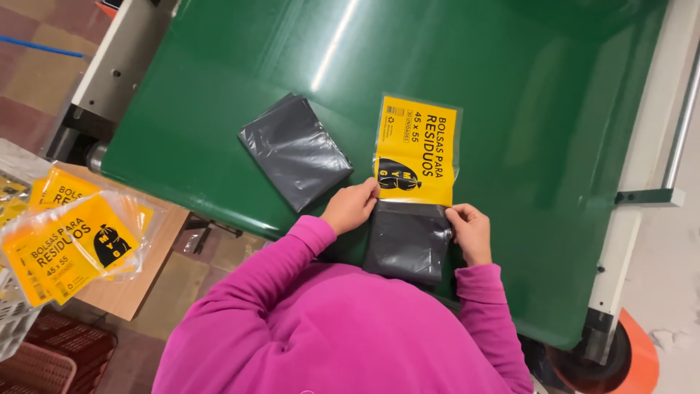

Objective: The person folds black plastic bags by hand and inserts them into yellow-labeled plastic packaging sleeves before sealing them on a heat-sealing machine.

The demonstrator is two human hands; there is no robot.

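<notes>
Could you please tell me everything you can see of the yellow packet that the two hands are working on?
The yellow packet is a clear plastic sleeve with a yellow card insert printed in black. It lies flat on the green belt. A folded dark grey bag stack sticks out of its near end. The left hand and right hand pinch that end's corners.

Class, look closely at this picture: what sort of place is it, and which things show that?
Probably a packing line in a small factory: a green conveyor belt, folded grey bags on it, and stacked yellow sleeves alongside.
</notes>
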